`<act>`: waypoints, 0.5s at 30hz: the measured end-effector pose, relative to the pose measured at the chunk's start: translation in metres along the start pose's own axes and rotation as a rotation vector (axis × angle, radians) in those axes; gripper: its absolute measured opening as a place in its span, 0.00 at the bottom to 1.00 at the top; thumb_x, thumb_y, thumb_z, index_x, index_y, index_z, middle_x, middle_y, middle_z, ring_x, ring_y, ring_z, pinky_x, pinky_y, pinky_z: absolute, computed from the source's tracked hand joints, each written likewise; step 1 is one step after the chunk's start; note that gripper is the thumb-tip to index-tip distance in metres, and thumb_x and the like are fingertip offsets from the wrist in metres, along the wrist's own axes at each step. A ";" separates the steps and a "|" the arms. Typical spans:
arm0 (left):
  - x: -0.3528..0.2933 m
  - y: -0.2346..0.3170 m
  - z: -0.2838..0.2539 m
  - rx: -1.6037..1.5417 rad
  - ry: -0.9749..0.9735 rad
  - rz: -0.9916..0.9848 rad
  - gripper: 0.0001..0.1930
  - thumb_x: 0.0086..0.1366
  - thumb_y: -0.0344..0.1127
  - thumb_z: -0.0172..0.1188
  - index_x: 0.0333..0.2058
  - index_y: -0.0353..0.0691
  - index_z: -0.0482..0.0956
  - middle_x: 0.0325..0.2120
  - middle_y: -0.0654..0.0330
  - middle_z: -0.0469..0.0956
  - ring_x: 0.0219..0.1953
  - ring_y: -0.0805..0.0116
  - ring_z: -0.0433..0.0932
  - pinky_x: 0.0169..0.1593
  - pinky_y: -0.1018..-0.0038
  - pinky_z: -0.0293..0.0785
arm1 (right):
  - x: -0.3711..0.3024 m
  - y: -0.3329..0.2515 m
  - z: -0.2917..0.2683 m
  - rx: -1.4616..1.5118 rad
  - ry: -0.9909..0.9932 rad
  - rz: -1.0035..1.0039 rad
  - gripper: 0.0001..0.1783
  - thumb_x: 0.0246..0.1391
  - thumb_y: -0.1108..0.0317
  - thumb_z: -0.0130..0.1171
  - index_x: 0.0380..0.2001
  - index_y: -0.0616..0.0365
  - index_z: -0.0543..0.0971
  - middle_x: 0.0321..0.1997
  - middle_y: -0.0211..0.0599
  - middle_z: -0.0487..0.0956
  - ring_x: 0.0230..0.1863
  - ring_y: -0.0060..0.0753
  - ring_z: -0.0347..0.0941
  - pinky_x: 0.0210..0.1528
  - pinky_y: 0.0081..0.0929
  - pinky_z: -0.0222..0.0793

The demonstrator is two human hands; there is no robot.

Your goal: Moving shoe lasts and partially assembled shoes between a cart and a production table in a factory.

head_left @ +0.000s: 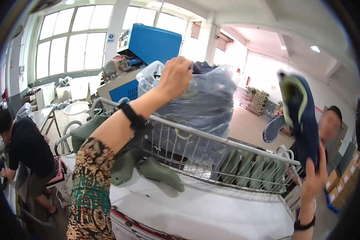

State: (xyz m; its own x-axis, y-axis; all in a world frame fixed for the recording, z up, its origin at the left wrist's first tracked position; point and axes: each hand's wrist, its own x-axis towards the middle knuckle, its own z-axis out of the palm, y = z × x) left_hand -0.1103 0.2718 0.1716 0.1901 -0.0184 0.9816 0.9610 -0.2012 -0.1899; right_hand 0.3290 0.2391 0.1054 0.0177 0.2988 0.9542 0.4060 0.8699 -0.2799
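My left hand (175,77) reaches over the wire rack to the top of a large clear plastic bag (204,108) packed with dark items. Its fingers are curled closed at the bag's mouth; what they grip is hidden. Raised on the right, my right hand (313,182) holds a navy shoe upper (304,108) with a yellow-green lining, upright and slightly blurred. Just left of it is a grey-blue sole-shaped piece (273,129), which a person's hand (283,127) beyond seems to hold.
Green shoe lasts (160,173) lie on the white tabletop (196,212); several more stand behind the wire rack (176,150). A blue machine (154,44) stands behind. One person (28,148) sits at left, another (330,124) stands at right near cartons (342,186).
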 end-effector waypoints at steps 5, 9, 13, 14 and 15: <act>0.013 -0.066 0.005 0.103 -0.328 -0.562 0.19 0.53 0.43 0.52 0.28 0.28 0.76 0.32 0.44 0.74 0.38 0.47 0.72 0.43 0.62 0.67 | 0.103 -0.022 0.141 0.585 -0.002 0.054 0.20 0.48 0.68 0.55 0.44 0.70 0.71 0.40 0.36 0.74 0.40 0.22 0.68 0.45 0.16 0.61; 0.029 -0.078 0.026 -0.083 -0.516 -0.917 0.38 0.43 0.62 0.57 0.38 0.26 0.73 0.38 0.39 0.73 0.43 0.48 0.73 0.45 0.66 0.70 | 0.151 -0.048 0.247 0.709 0.110 0.204 0.19 0.47 0.66 0.57 0.38 0.71 0.74 0.32 0.34 0.75 0.32 0.21 0.68 0.38 0.17 0.64; 0.024 -0.082 0.055 -0.648 -0.336 -1.167 0.20 0.47 0.38 0.66 0.34 0.28 0.73 0.31 0.51 0.74 0.35 0.59 0.75 0.32 0.69 0.75 | 0.149 -0.049 0.304 0.620 0.129 0.206 0.18 0.47 0.65 0.57 0.37 0.71 0.75 0.29 0.39 0.76 0.30 0.24 0.69 0.36 0.19 0.65; 0.022 -0.086 0.054 -0.865 -0.238 -1.226 0.16 0.48 0.35 0.63 0.33 0.29 0.73 0.31 0.51 0.74 0.34 0.59 0.75 0.32 0.67 0.76 | 0.147 -0.047 0.310 0.609 0.110 0.192 0.18 0.47 0.65 0.57 0.37 0.71 0.75 0.29 0.39 0.76 0.30 0.24 0.69 0.36 0.19 0.65; 0.019 -0.090 0.050 -1.090 -0.137 -1.268 0.13 0.50 0.32 0.61 0.32 0.30 0.72 0.30 0.52 0.74 0.33 0.59 0.75 0.31 0.66 0.77 | 0.145 -0.046 0.316 0.565 0.084 0.212 0.18 0.46 0.65 0.57 0.36 0.70 0.75 0.30 0.40 0.77 0.30 0.26 0.70 0.36 0.21 0.65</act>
State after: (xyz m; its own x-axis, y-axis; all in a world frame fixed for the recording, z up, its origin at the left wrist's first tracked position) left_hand -0.1836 0.3384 0.2062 -0.4720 0.7445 0.4721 -0.0578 -0.5605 0.8261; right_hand 0.0244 0.3662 0.2228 0.1269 0.4766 0.8699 -0.1616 0.8752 -0.4560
